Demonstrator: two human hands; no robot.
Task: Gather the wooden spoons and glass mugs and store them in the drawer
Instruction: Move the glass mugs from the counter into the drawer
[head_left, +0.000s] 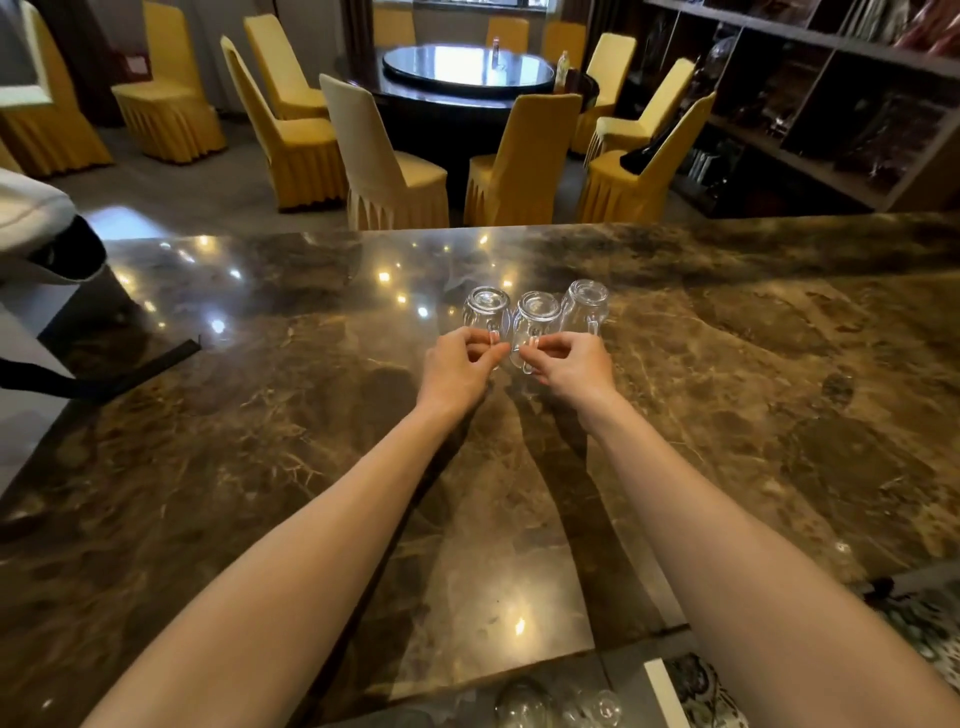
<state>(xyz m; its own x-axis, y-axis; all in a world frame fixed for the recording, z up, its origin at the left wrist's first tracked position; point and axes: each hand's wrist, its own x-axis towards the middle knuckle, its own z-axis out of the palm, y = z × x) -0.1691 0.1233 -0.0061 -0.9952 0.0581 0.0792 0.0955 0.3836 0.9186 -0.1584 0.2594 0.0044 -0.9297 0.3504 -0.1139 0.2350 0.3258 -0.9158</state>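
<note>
Three clear glass mugs stand upside down in a row on the brown marble counter (311, 467). My left hand (457, 364) pinches the handle of the left mug (485, 309). My right hand (569, 364) pinches the handle of the middle mug (537, 317). The right mug (586, 304) stands free just beyond my right hand. Below the counter's near edge more glass mugs (561, 706) lie in a dark space that may be the drawer. No wooden spoons are in view.
A black strap (104, 379) lies across the counter's left edge beside a white object (31, 228). Beyond the counter stand yellow-covered chairs (384, 166), a round dining table (467, 67) and dark shelves (831, 104) at right.
</note>
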